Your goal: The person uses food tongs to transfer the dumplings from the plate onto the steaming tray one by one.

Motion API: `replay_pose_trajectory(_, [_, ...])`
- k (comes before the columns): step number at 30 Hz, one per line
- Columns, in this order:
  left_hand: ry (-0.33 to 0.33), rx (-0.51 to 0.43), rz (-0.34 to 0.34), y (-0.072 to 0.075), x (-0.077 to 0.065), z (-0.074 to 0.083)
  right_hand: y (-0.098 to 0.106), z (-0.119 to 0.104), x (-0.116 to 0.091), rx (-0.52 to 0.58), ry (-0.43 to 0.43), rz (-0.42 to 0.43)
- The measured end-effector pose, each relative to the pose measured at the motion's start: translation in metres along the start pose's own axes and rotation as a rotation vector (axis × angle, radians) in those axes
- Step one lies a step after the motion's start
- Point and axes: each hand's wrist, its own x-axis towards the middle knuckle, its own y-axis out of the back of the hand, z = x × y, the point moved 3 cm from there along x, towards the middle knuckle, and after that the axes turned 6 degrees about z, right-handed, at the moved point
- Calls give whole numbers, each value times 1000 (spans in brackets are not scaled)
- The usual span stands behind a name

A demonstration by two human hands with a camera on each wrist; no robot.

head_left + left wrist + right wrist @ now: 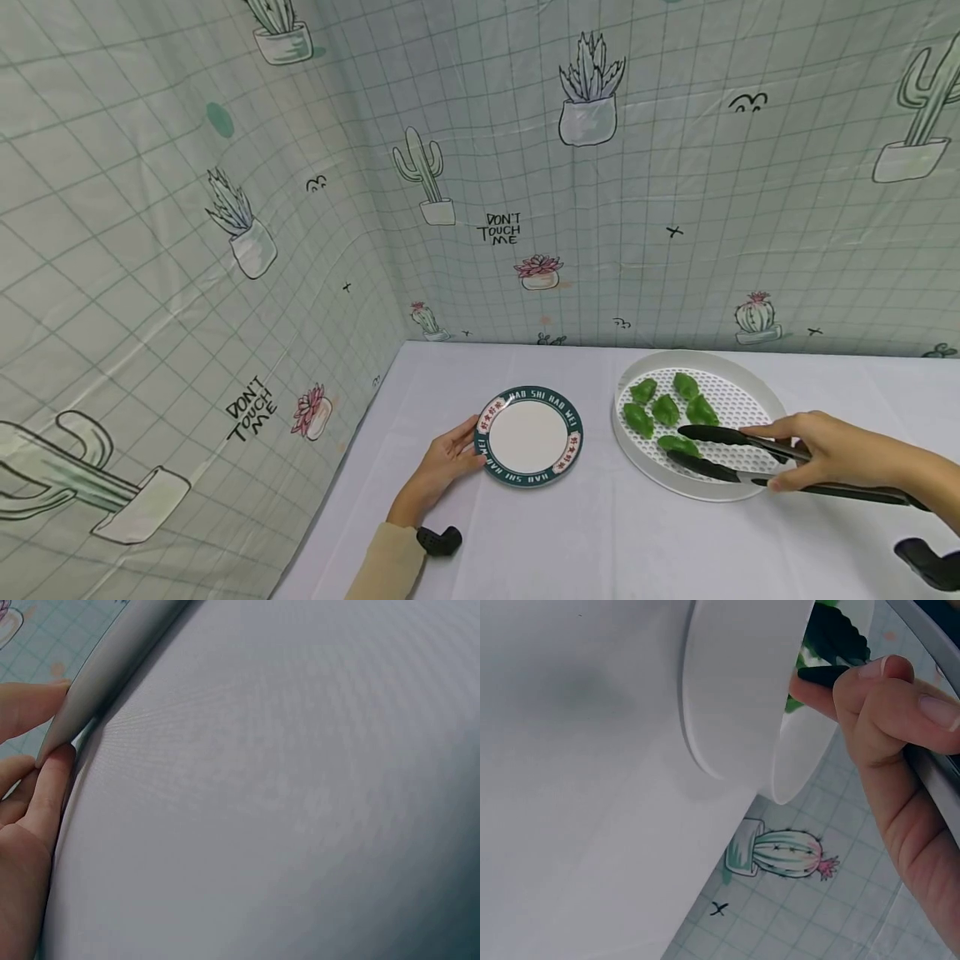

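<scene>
My left hand (pixel 442 462) pinches the left rim of a round white plate (pixel 527 437) with a dark green lettered border. The left wrist view shows the plate's underside (pixel 112 675) between thumb and fingers. Black-tipped tongs (pixel 712 434) are in my right hand (pixel 832 454), gripped along their arms, with their jaws spread apart. Their tips reach over a round white tray (pixel 637 467) with a perforated inner surface. Several green leaf-like pieces (pixel 664 410) lie in it, and one green piece (pixel 679 446) is between the tong tips. A scalloped dark tong head (pixel 836 634) shows in the right wrist view.
A white cloth (pixel 577 550) covers the table. Behind it and along the left side hangs a gridded curtain (pixel 465 100) printed with cacti. Black wrist mounts (pixel 439 542) sit on both forearms. The tray stands near the table's back edge, right of the plate.
</scene>
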Motion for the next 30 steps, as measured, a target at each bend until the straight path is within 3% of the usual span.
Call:
replay_pose_trajectory(5, [12,10,2,0,0,0,1,-5,-4,-12,26,59])
replay_pose_trajectory(9, [7,18,-1,0,-1,1,4,-12,-6,-40,68,146])
replay_pose_trajectory(15, [4,11,6,0,0,2,2,-25,-4,-77,68,283])
replay_pose_trajectory(22, [12,5,7,0,-1,1,-10,-42,2,-109,-61,416])
replay_pose_trajectory(30, [4,-12,-5,0,0,1,-24,-59,16,-56,-207,512])
